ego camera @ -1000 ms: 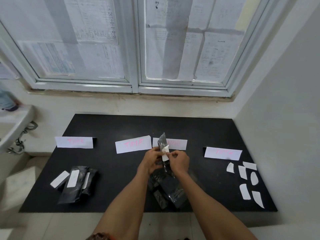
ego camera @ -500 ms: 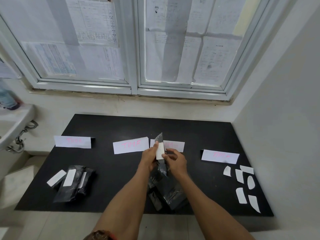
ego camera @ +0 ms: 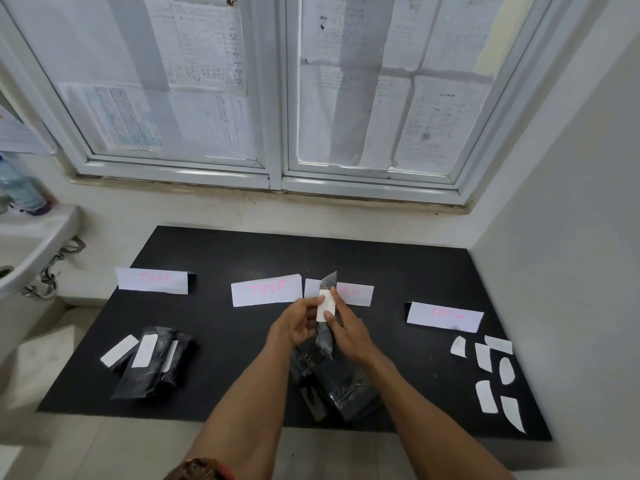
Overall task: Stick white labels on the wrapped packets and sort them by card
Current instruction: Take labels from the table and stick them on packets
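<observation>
I have my left hand (ego camera: 299,323) and right hand (ego camera: 346,332) both clamped on one slim packet wrapped in black plastic (ego camera: 326,327), held upright above the middle of the black bench (ego camera: 398,271). A small white paper label (ego camera: 326,305) lies on its face; my left thumb and right fingertips press on it, so I judge the sticking step is in hand and nearly finished for this packet.

As for progress: near the front left corner of the bench lies a small pile of black wrapped packets with white labels on them (ego camera: 149,365), which look done and sorted below the leftmost white paper card with pink lettering (ego camera: 152,280). Three more such cards stand in a row across the bench, and nothing lies in front of them that I can see. At the front edge, under my forearms, is a heap of black packets without labels (ego camera: 336,386); how many I cannot tell. Near the right edge lie several loose white labels (ego camera: 491,375), apart from one another. Most of the job is left.
</observation>
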Motion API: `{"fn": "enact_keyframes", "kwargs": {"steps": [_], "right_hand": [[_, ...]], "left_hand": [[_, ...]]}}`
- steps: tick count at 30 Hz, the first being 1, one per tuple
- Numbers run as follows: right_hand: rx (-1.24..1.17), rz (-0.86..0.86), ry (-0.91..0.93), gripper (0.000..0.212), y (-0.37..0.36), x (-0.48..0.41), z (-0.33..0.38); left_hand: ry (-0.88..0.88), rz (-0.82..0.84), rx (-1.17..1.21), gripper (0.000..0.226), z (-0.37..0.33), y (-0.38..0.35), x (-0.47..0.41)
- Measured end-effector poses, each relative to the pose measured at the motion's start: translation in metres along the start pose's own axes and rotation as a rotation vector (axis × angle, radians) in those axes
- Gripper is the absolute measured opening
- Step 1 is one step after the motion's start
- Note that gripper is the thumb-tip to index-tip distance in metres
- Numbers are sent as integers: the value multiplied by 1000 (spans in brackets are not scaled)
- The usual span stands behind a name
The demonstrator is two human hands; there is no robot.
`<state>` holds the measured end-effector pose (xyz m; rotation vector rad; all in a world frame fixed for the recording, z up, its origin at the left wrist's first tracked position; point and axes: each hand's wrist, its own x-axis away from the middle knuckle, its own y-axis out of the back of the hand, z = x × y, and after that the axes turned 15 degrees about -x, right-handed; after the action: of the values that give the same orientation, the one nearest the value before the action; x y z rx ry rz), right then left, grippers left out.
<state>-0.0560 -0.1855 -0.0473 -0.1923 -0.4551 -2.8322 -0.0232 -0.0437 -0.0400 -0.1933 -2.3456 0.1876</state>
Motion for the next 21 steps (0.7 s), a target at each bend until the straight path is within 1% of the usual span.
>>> {"fn": "enact_keyframes", "kwargs": {"steps": [3,9,13,17,20,21], "right_hand": [[-14,21,19,58,-7,2,6],[-83,-17,-36,54,-14,1,11],[-12,-24,0,55,-15,0,10],[-34,-120,33,50,-19,3,12],[63,-88,45,49,-22,3,14],[93,-70,45,50,-23,4,14]], "left_hand": [[-10,-60,3,38,-2,0,-7],[-41,-76,40,44,-3,6,-14],[-30,-148,-10,56,-5,14,-17],[-33,-264,-74,53,-6,19,-13],[-43,-252,-69,62,-4,21,-12],[-51,-235,-55,60,-2,21,-13]]}}
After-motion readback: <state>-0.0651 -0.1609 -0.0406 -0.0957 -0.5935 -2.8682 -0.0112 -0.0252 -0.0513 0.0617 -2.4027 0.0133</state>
